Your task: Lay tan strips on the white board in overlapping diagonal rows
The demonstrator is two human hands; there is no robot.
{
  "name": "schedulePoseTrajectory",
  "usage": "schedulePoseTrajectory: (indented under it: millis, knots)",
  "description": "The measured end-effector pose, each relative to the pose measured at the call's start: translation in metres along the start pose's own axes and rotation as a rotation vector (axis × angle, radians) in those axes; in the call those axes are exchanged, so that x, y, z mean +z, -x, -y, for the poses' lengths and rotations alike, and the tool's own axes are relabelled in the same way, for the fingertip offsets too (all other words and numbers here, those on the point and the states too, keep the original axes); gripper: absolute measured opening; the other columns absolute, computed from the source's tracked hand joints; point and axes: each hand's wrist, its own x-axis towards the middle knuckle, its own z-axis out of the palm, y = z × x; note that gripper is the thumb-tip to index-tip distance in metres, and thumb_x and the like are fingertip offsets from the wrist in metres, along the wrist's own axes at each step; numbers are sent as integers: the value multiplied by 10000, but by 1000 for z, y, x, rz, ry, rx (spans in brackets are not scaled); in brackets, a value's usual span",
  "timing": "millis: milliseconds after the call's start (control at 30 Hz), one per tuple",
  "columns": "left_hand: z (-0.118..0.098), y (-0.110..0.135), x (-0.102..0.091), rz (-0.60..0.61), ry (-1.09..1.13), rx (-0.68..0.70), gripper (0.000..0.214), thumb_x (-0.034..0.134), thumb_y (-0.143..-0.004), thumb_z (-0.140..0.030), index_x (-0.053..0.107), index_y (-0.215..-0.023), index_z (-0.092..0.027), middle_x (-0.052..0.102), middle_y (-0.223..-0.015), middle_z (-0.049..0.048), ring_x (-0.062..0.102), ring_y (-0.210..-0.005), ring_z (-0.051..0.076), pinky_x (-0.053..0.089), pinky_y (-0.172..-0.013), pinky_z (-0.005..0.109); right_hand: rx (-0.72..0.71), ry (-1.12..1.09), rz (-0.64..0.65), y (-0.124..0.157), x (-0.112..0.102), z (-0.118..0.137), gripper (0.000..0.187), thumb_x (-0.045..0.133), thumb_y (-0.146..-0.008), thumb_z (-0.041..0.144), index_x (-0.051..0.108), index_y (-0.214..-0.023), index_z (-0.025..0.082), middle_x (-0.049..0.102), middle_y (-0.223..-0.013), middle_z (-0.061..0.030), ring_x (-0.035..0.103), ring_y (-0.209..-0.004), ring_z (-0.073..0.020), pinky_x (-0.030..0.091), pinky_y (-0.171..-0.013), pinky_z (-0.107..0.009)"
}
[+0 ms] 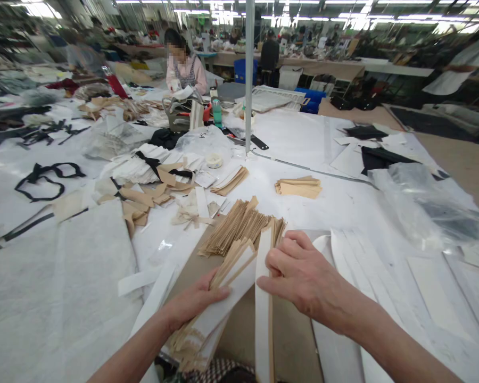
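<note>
My left hand (pixel 207 300) is closed round a bundle of tan fabric strips (pixel 207 330), its thumb lying on a white-faced strip on top. In my right hand (pixel 299 271) a long white-and-tan strip (pixel 264 314) is pinched between thumb and fingers; it hangs down past the near edge of the view. Just beyond both hands lies a row of many tan strips (pixel 235 229), stacked on edge on a grey-brown board (pixel 291 330). The right fingers partly hide the end of that row.
Two small stacks of tan strips (pixel 298 186) lie farther back. White strips (pixel 355 276) lie right of the board, near a clear plastic bag (pixel 419 207). A roll of tape (pixel 214 160) and a metal pole (pixel 248 80) stand ahead. Another person (pixel 186 69) works across the table.
</note>
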Motion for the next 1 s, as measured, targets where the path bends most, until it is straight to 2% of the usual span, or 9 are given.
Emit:
schedulePoseTrajectory:
  millis: [133, 300, 400, 467, 533, 633, 700, 867, 1000]
  knots:
    - [0, 0, 0, -12, 73, 9, 617, 636, -807, -388, 415, -1355, -213, 636, -1217, 79, 628, -1020, 272, 481, -879, 382, -101, 80, -158, 19, 6, -1, 218, 463, -926, 132, 619, -1076, 150, 504, -639, 9, 371, -635, -152, 315, -715, -352]
    - [-3, 0, 0, -73, 81, 36, 644, 656, -791, -382, 414, -1371, -242, 653, -1192, 68, 636, -1013, 286, 506, -833, 361, -28, -188, -150, 34, 22, -5, 349, 422, -862, 67, 544, -1186, 117, 606, -806, -62, 507, -792, -198, 382, -762, -369]
    - [-6, 2, 1, -86, 80, 53, 643, 660, -781, -402, 436, -1361, -238, 659, -1180, 73, 640, -1002, 302, 510, -835, 384, 114, -442, -122, 33, 22, 0, 320, 418, -859, 117, 528, -1160, 133, 614, -950, -100, 535, -886, -209, 415, -769, -361]
    - [-7, 2, 2, -91, 60, 68, 616, 671, -768, -403, 488, -1324, -211, 673, -1148, 80, 628, -1020, 313, 500, -862, 396, 221, -545, -75, 30, 21, 5, 184, 453, -873, 150, 549, -1028, 171, 613, -920, -67, 541, -853, -187, 417, -750, -330]
    - [-9, 1, 3, -93, 15, 67, 587, 688, -752, -388, 537, -1281, -184, 694, -1093, 82, 624, -1013, 313, 493, -876, 398, 246, -588, 57, 25, 19, 10, 101, 471, -866, 129, 533, -907, 196, 612, -852, -23, 546, -802, -160, 413, -724, -293]
    - [-11, -1, 7, -39, -26, 72, 601, 681, -759, -370, 514, -1307, -192, 686, -1116, 61, 615, -1026, 292, 481, -903, 398, 118, -526, 331, 12, 19, 17, 182, 540, -799, 90, 512, -946, 193, 632, -841, -7, 567, -751, -154, 407, -655, -264]
    - [-12, -3, 10, 12, -61, 73, 605, 659, -780, -374, 484, -1337, -217, 649, -1204, 43, 585, -1099, 279, 453, -958, 398, -1, -394, 401, 2, 22, 24, 266, 600, -761, 102, 508, -1005, 154, 650, -859, -35, 583, -751, -179, 414, -658, -287]
    - [-2, 1, 12, 18, -285, 34, 543, 608, -812, -420, 518, -1321, -253, 563, -1338, 25, 469, -1258, 257, 281, -1116, 404, -89, -149, 306, -17, 52, 38, 48, 532, -865, 119, 531, -912, 128, 671, -865, -63, 604, -797, -204, 427, -720, -333]
    - [20, 13, 4, -54, -352, 7, 497, 585, -789, -517, 632, -1203, -246, 573, -1326, 39, 399, -1314, 269, 176, -1156, 412, -54, -125, 299, -15, 77, 40, 76, 539, -871, 135, 510, -941, 140, 645, -805, -36, 585, -725, -186, 424, -667, -320]
